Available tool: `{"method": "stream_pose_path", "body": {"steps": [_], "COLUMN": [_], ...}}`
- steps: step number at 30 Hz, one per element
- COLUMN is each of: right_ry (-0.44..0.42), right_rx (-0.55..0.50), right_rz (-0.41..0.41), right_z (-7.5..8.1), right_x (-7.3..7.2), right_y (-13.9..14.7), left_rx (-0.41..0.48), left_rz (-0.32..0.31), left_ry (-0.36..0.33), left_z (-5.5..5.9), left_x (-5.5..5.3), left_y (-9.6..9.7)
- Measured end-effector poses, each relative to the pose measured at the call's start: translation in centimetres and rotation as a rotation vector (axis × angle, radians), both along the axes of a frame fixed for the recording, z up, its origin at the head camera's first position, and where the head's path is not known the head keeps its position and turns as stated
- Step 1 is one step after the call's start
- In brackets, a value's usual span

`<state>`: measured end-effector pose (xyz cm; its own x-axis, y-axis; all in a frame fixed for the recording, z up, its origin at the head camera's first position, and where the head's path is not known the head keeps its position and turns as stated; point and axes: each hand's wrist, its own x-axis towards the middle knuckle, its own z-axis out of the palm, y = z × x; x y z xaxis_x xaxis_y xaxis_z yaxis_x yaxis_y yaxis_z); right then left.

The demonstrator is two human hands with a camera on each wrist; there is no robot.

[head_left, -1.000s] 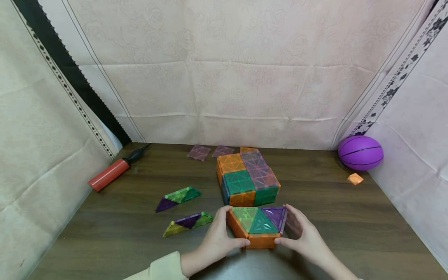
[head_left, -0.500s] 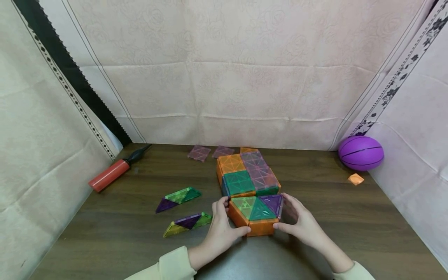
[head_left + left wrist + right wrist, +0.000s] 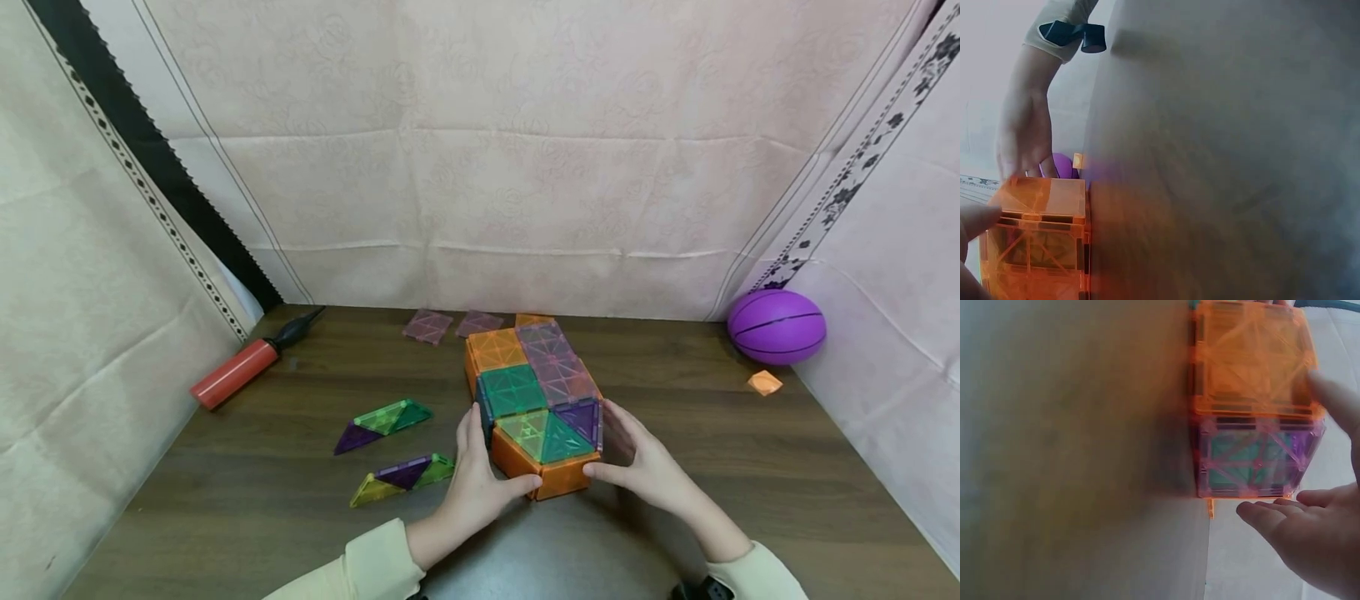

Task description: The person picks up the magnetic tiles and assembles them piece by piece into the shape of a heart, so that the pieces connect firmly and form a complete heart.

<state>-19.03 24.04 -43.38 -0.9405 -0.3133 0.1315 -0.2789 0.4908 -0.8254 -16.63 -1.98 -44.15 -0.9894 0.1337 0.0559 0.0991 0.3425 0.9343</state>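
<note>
In the head view a half-hexagon block of magnetic tiles (image 3: 558, 475), with a green and purple top and orange sides, stands against the near side of a larger box of magnetic tiles (image 3: 517, 379). My left hand (image 3: 480, 479) grips the block from the left, thumb on its front corner and fingers along the side. From the right my right hand (image 3: 648, 462) grips it too, its thumb at the front right corner. Orange tiles (image 3: 1257, 359) and a pink tile (image 3: 1250, 459) form walls in the right wrist view. The left wrist view shows the orange front wall (image 3: 1038, 256) beside my left thumb.
Two flat strips of triangular tiles, one upper (image 3: 382, 425) and one lower (image 3: 402, 479), lie left of the block. Pink square tiles (image 3: 427, 327) lie behind the box. A red hand pump (image 3: 243, 371) is far left; a purple ball (image 3: 776, 327) and an orange piece (image 3: 764, 383) are right.
Both hands have moved the half-hexagon block away from me, up to the larger box. The gap between the two has closed. The loose strips, pump and ball stay in place.
</note>
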Motion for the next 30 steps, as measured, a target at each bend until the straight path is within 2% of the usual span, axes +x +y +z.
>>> {"method": "stream_pose_path", "body": {"steps": [7, 11, 19, 30], "right_ry": [-0.175, -0.215, -0.172, -0.186], "right_rx": [-0.067, -0.082, -0.075, -0.089], "right_rz": [0.063, 0.073, 0.064, -0.034], "right_z": [0.7, 0.4, 0.4, 0.5], "right_x": [-2.1, -2.6, -1.9, 0.9], "right_y": [0.2, 0.2, -0.3, -0.7], "left_rx": [-0.01, 0.009, 0.037, 0.045], "left_rz": [-0.026, -0.052, -0.09, -0.16], "left_ry": [-0.105, -0.159, -0.152, -0.178], "left_z": [0.1, -0.1, 0.1, 0.2], "left_x": [-0.7, -0.8, -0.9, -0.3], "left_y": [0.4, 0.4, 0.2, -0.2]}}
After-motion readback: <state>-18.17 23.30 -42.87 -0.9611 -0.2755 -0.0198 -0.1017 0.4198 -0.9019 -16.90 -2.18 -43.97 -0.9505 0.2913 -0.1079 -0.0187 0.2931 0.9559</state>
